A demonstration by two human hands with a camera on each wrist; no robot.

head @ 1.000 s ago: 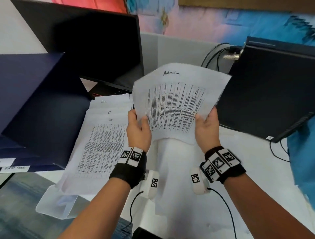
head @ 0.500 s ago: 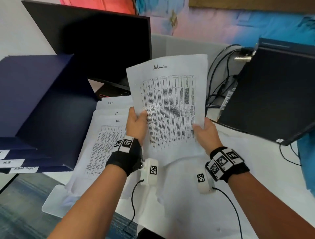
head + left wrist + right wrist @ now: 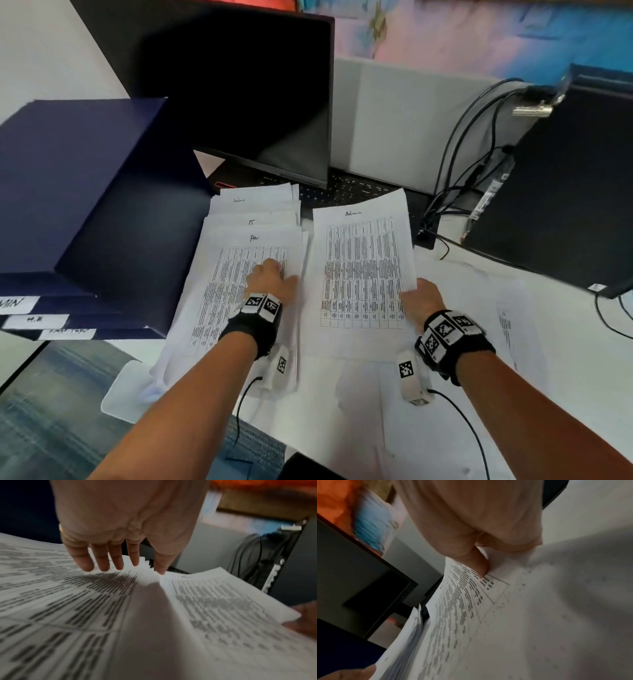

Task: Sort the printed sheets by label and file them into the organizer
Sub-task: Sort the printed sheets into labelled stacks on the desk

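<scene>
Head view: one navy organizer point(image 3: 85, 205) at far left carries three white labels; beside it one stack of sheets point(image 3: 239, 274) under the left hand point(image 3: 270, 281), fingers spread straight. Right hand point(image 3: 419, 298) pinches one Admin sheet point(image 3: 363, 270).

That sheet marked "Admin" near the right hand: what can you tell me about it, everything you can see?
The Admin sheet is a white paper page with a handwritten label at its top and a printed table of dense small text, too fine to read. It lies nearly flat on the white desk, just right of the stack of printed sheets, its far end reaching the laptop keyboard. The right hand pinches its right edge, thumb on top. The left hand rests on the stack instead.
</scene>
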